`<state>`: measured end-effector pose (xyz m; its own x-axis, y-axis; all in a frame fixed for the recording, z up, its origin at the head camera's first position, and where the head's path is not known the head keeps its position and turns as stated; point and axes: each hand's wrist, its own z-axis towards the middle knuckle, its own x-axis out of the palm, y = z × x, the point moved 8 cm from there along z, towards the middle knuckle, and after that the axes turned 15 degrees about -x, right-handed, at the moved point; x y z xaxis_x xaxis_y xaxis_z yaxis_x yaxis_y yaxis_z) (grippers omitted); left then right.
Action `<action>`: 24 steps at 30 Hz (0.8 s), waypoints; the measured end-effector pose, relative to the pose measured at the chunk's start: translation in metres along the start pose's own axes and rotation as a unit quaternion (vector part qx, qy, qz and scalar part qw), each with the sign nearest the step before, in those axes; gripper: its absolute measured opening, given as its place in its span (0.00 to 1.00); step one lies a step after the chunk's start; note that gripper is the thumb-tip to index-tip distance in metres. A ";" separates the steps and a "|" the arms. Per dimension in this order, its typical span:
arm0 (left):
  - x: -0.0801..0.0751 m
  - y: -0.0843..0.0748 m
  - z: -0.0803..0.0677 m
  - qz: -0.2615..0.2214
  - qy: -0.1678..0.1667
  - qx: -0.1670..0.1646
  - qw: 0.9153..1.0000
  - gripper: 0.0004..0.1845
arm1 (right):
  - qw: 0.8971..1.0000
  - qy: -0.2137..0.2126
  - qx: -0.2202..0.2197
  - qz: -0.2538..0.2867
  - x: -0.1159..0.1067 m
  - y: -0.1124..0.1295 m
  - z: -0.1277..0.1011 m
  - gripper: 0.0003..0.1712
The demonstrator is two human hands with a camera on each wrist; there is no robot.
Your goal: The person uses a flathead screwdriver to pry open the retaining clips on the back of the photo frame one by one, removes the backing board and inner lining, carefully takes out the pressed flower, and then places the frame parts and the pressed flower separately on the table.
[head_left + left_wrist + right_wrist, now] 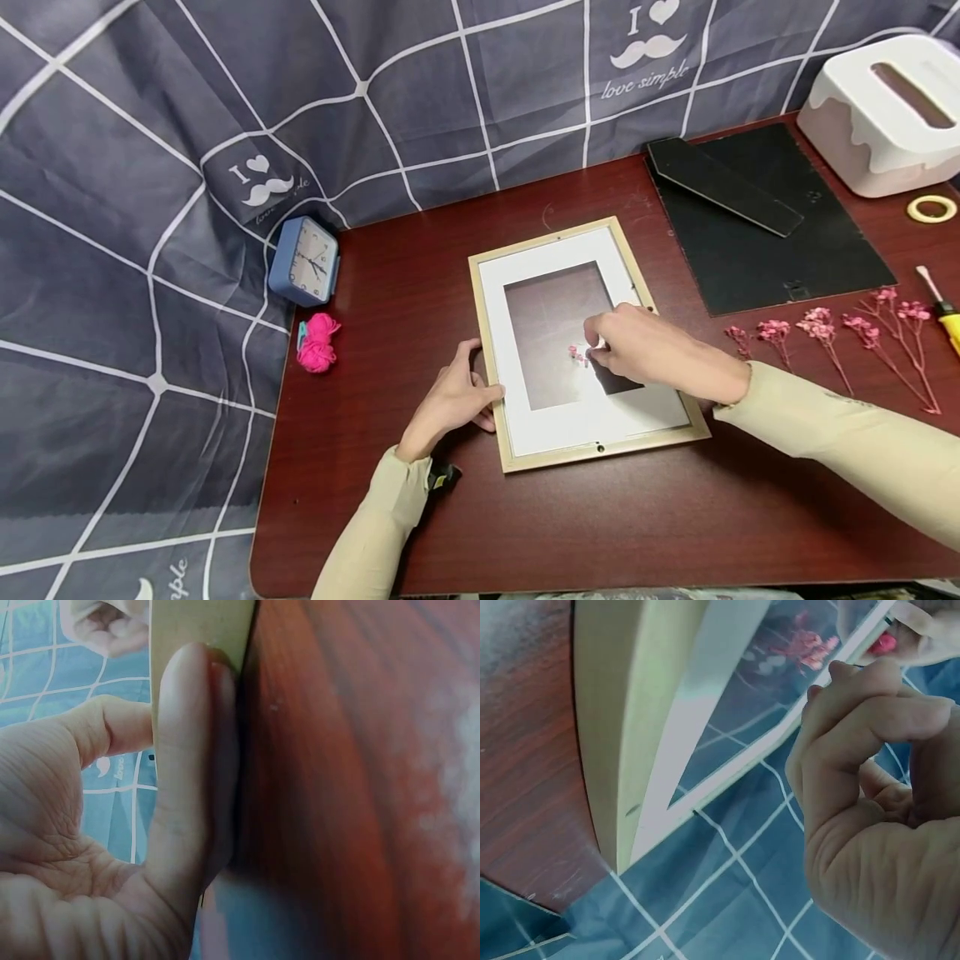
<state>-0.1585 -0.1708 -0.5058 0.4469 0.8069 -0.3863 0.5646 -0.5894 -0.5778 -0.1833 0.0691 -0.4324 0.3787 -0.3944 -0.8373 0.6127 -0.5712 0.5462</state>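
A light wooden picture frame (491, 333) with a white mat lies flat on the dark red table (600, 517). My left hand (480, 396) rests against the frame's left edge; in the left wrist view its straight thumb (187, 750) presses along the frame's wood (199, 630). Over the glass, my right hand (592, 348) pinches a small pink dried flower (576, 353) between its fingertips. The right wrist view shows the curled fingers (870, 750) above the frame's corner (607, 735).
A black backing board (765, 242) with its stand lies at the back right. In front of it are several pink dried sprigs (825, 333). At the far right are a white tissue box (885, 108), a tape roll (932, 208) and a yellow-handled tool (943, 310). A blue clock (303, 260) and pink yarn (317, 342) sit at the left edge.
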 end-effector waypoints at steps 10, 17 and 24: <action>0.000 0.000 0.000 -0.004 0.003 0.000 1.000 0.50 | 0.999 0.037 0.003 -0.007 0.015 -0.005 0.012 0.12; 0.000 -0.001 -0.001 0.000 -0.002 0.003 1.000 0.50 | 1.000 0.023 0.006 0.003 0.016 -0.006 0.010 0.19; 0.001 0.000 0.000 0.000 -0.005 0.003 1.000 0.49 | 1.000 -0.011 -0.006 0.004 0.014 -0.004 0.006 0.17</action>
<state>-0.1583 -0.1701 -0.5056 0.4405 0.8069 -0.3936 0.5599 -0.5896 -0.5821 -0.1843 0.0616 -0.4466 0.3684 -0.4138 -0.8325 0.6178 -0.5602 0.5518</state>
